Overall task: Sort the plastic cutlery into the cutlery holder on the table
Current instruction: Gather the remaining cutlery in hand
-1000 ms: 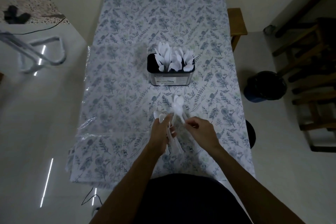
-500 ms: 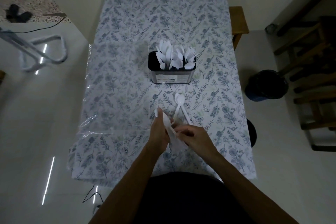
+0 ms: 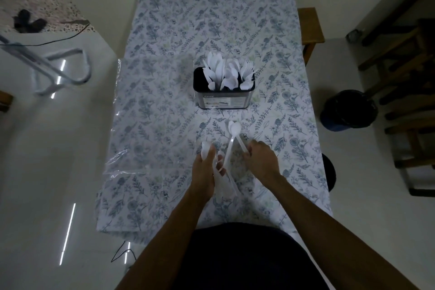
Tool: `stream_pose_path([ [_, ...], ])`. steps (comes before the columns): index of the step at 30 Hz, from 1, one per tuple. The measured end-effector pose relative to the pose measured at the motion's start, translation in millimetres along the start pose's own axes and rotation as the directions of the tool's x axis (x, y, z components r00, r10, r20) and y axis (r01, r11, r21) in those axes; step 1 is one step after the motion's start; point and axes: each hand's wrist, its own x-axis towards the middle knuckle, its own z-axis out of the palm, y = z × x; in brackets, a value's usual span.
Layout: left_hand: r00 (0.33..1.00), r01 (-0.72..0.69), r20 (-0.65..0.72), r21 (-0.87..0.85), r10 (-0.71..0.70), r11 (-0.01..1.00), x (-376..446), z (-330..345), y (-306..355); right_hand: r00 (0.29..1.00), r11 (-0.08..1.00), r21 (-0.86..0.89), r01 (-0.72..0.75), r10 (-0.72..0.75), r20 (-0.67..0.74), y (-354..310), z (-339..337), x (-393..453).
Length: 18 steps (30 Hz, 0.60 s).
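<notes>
A dark metal cutlery holder (image 3: pixel 223 100) stands mid-table, filled with white plastic knives, spoons and forks. In front of it two white plastic spoons (image 3: pixel 233 133) lie on the floral tablecloth with their bowls toward the holder. My right hand (image 3: pixel 261 160) pinches the handle end of one of these spoons. My left hand (image 3: pixel 206 167) grips a bundle of white plastic cutlery (image 3: pixel 223 183), a spoon bowl sticking out above its thumb. The two hands are a short gap apart.
The long table (image 3: pixel 164 106) carries a floral cloth under a clear plastic sheet. A wooden stool (image 3: pixel 309 26) sits at the right edge, a dark bin (image 3: pixel 348 108) and wooden chairs further right. A metal frame (image 3: pixel 58 70) lies on the shiny floor at the left.
My right hand left the bundle and moved right and forward to the spoon handles on the table. My left hand stayed in place with its bundle.
</notes>
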Motion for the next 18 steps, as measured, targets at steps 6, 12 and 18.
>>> stream_pose_path([
  [6, 0.999, 0.013, -0.035, -0.037, -0.015, 0.999, 2.0, 0.8, -0.9, 0.992, 0.987, 0.119, -0.112, 0.118, -0.043, 13.9, -6.7, -17.2],
  [12, 0.997, 0.067, -0.033, -0.003, -0.067, 0.998, 5.9, 10.8, -4.8, 0.972, 0.98, 0.185, -0.069, 0.108, -0.21, 24.8, -21.1, -39.9],
  [18, 0.999, 0.039, -0.008, 0.034, -0.039, 0.999, 7.6, 14.7, -4.5, 0.947, 0.989, 0.113, 0.091, -0.051, -0.317, 21.9, -31.5, -53.0],
])
